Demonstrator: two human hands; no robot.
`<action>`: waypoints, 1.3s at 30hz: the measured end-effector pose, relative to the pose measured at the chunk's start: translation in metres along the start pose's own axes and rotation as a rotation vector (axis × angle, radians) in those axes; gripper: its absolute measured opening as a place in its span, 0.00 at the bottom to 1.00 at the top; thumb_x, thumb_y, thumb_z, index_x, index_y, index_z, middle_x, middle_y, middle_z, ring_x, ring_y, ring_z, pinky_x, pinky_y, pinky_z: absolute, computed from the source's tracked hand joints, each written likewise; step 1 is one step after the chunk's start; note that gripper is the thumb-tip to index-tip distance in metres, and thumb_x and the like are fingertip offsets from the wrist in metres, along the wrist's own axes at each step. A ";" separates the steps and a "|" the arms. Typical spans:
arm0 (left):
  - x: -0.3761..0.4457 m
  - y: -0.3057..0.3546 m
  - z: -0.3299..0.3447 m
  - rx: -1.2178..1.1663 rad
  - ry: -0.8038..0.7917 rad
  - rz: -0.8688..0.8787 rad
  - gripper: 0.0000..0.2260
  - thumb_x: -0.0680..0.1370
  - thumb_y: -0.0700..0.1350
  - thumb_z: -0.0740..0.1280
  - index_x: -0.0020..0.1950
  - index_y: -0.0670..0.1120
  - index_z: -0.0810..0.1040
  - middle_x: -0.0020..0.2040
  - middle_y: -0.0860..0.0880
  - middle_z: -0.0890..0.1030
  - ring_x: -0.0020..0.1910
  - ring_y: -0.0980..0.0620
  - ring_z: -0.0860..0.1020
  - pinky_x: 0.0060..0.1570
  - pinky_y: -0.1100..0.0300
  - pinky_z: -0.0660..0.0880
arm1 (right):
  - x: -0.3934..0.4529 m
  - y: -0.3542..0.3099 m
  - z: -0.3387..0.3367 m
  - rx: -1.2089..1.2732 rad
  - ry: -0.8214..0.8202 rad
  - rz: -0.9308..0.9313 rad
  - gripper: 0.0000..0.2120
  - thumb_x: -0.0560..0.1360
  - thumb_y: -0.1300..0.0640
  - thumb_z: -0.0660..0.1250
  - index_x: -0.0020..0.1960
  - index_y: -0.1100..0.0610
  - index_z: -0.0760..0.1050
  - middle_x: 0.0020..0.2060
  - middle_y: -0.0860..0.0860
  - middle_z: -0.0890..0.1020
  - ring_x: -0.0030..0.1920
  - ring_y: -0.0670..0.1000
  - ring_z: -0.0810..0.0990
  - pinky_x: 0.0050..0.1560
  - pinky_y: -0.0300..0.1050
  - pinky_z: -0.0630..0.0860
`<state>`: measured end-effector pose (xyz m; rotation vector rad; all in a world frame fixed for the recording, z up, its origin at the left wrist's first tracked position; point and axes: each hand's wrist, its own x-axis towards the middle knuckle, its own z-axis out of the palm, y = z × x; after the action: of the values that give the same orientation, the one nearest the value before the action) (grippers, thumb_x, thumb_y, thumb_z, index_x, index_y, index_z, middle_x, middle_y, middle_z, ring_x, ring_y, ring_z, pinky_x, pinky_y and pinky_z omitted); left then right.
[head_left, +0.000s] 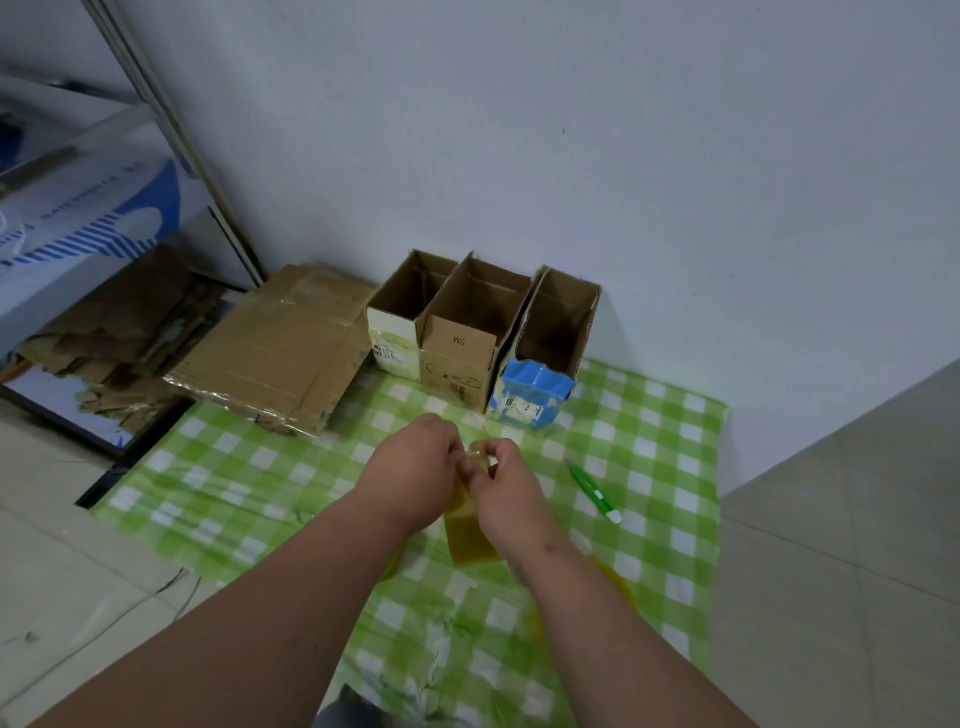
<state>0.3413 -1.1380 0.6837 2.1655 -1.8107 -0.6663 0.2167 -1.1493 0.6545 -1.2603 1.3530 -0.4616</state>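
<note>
A strip of yellow tape (470, 538) is pinched at its far end by the left hand (415, 470) and the right hand (511, 493), above the checked cloth (649, 467).

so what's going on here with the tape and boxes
Both the left hand and the right hand pinch the top of a yellowish tape strip that hangs between them, above a green checked cloth. A green pen-like tool lies untouched on the cloth to the right. Three open cardboard boxes stand against the wall, beside flattened cardboard.
</note>
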 end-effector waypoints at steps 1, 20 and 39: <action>0.001 -0.002 -0.002 -0.018 -0.013 0.002 0.06 0.81 0.42 0.62 0.45 0.46 0.76 0.46 0.52 0.72 0.43 0.51 0.75 0.43 0.57 0.72 | 0.000 0.000 -0.003 0.075 -0.042 0.022 0.16 0.79 0.50 0.66 0.61 0.44 0.62 0.48 0.49 0.78 0.41 0.45 0.77 0.35 0.38 0.69; 0.032 -0.048 -0.007 -0.244 -0.235 0.039 0.10 0.78 0.43 0.68 0.37 0.49 0.75 0.45 0.52 0.74 0.41 0.55 0.75 0.43 0.60 0.72 | 0.020 0.014 0.023 -0.141 0.117 0.014 0.10 0.78 0.57 0.65 0.53 0.42 0.76 0.41 0.44 0.78 0.37 0.41 0.75 0.31 0.29 0.66; 0.043 -0.128 0.018 -0.113 -0.202 -0.266 0.13 0.80 0.49 0.64 0.46 0.43 0.84 0.45 0.43 0.84 0.46 0.44 0.81 0.43 0.56 0.75 | 0.013 0.060 0.083 -0.851 -0.097 0.039 0.24 0.75 0.52 0.62 0.70 0.46 0.65 0.62 0.53 0.76 0.58 0.57 0.78 0.53 0.49 0.77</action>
<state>0.4485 -1.1518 0.6016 2.3556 -1.5410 -1.0541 0.2695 -1.1070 0.5768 -1.8981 1.5406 0.2490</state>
